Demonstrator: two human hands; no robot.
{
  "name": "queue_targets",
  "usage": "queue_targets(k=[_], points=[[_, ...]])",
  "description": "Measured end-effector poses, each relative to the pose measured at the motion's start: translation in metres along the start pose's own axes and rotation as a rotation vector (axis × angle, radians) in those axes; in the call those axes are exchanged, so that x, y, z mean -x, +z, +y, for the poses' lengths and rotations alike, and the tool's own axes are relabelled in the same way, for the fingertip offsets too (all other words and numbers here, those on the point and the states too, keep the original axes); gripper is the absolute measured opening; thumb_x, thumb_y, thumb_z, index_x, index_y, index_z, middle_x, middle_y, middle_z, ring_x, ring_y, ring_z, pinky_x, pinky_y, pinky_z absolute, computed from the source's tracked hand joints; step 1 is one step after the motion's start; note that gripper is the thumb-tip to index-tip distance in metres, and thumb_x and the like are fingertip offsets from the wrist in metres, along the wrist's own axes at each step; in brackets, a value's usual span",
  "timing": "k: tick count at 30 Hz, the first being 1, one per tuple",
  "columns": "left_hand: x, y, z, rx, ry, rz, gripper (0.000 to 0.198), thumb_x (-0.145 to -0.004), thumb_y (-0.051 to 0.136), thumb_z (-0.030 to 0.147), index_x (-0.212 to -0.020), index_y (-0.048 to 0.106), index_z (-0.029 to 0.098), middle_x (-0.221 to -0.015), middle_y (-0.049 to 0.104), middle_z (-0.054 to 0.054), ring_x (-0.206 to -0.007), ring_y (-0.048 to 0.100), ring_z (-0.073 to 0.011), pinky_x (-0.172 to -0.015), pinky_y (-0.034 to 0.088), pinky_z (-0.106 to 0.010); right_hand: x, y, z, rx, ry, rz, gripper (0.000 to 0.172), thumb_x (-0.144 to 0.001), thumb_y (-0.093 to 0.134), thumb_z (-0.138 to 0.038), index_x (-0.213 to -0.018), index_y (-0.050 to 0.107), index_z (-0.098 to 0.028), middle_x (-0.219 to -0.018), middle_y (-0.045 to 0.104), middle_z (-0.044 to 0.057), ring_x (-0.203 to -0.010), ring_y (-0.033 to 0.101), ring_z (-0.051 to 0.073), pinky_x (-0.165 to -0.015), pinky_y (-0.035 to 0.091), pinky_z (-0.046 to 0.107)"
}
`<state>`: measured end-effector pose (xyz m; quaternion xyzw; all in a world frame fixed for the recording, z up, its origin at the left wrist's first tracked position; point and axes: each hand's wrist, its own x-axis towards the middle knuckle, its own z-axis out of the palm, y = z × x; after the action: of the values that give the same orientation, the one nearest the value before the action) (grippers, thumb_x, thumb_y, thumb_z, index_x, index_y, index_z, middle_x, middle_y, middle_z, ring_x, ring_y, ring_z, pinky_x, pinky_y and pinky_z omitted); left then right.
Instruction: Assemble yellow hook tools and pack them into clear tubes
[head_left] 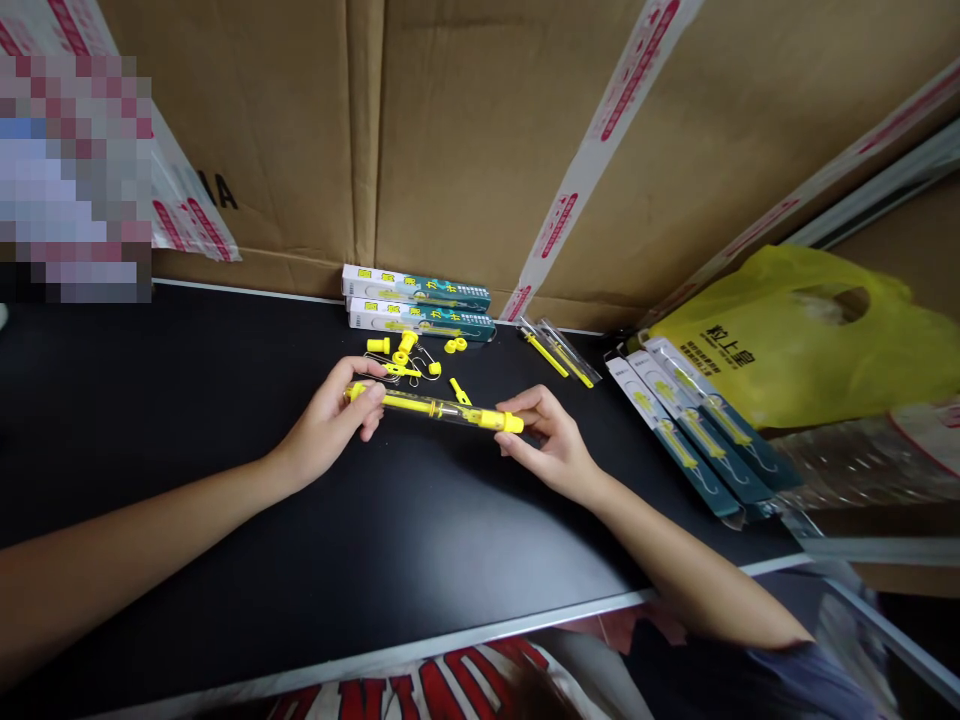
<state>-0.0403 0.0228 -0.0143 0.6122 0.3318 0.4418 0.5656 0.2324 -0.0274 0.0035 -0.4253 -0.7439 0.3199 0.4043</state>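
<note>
Over the table, left fingers and right fingers pinch a clear, yellow-capped tube.

At three o'clock, the yellow bag reads "粒上皇"; at eleven, the upper small box shows "力计"; at ten, the cardboard bears "A".

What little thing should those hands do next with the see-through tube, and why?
Maybe the right hand could gently press the yellow end cap: its fingers are right at it, while the left hand holds the clear tube near its other end.
</note>
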Motion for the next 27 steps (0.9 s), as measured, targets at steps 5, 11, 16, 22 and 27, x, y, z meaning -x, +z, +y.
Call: queue_targets(k=[5,11,16,22,27], points=[[-0.002,0.000,0.001,-0.057,-0.017,-0.012,0.023,-0.090,0.051,0.039,-0.098,0.056,0.018,-0.056,0.041,0.007,-0.050,0.042,-0.0088,-0.053,0.037,-0.024,0.001,0.000,0.000,-0.018,0.015,-0.023,0.024,-0.086,0.063,-0.031,-0.101,0.048,-0.019,-0.076,0.060,0.000,-0.060,0.059,0.010,-0.055,0.048,0.023],[-0.001,-0.002,0.003,-0.228,-0.026,-0.083,0.023,-0.088,0.055,0.040,-0.084,0.058,0.017,-0.053,0.045,0.007,-0.048,0.042,-0.0083,-0.051,0.035,-0.022,0.002,-0.005,-0.004,-0.035,0.004,-0.039,0.022,-0.086,0.064,-0.027,-0.100,0.049,-0.019,-0.080,0.060,0.000,-0.060,0.059,0.009,-0.055,0.050,0.022],[0.000,0.000,0.008,-0.285,-0.052,-0.082,0.024,-0.084,0.060,0.040,-0.076,0.054,0.018,-0.049,0.045,0.008,-0.045,0.041,-0.0079,-0.050,0.033,-0.022,0.001,-0.006,-0.004,-0.010,0.013,-0.029,0.023,-0.085,0.066,-0.031,-0.098,0.051,-0.018,-0.082,0.062,0.002,-0.061,0.060,0.010,-0.057,0.051,0.024],[-0.001,-0.001,0.003,-0.233,-0.063,-0.064,0.026,-0.088,0.056,0.040,-0.075,0.051,0.019,-0.048,0.044,0.008,-0.046,0.041,-0.0079,-0.053,0.035,-0.023,-0.005,-0.011,0.000,0.099,-0.052,0.015,0.025,-0.080,0.071,-0.035,-0.096,0.060,-0.018,-0.082,0.064,0.004,-0.067,0.061,0.014,-0.059,0.052,0.026],[-0.002,-0.002,0.001,-0.206,-0.054,-0.049,0.024,-0.087,0.056,0.040,-0.077,0.052,0.019,-0.049,0.042,0.009,-0.045,0.041,-0.0081,-0.053,0.037,-0.023,-0.008,-0.012,-0.001,0.142,-0.111,0.083,0.023,-0.079,0.071,-0.035,-0.095,0.064,-0.019,-0.081,0.058,0.005,-0.070,0.057,0.016,-0.057,0.051,0.028]])
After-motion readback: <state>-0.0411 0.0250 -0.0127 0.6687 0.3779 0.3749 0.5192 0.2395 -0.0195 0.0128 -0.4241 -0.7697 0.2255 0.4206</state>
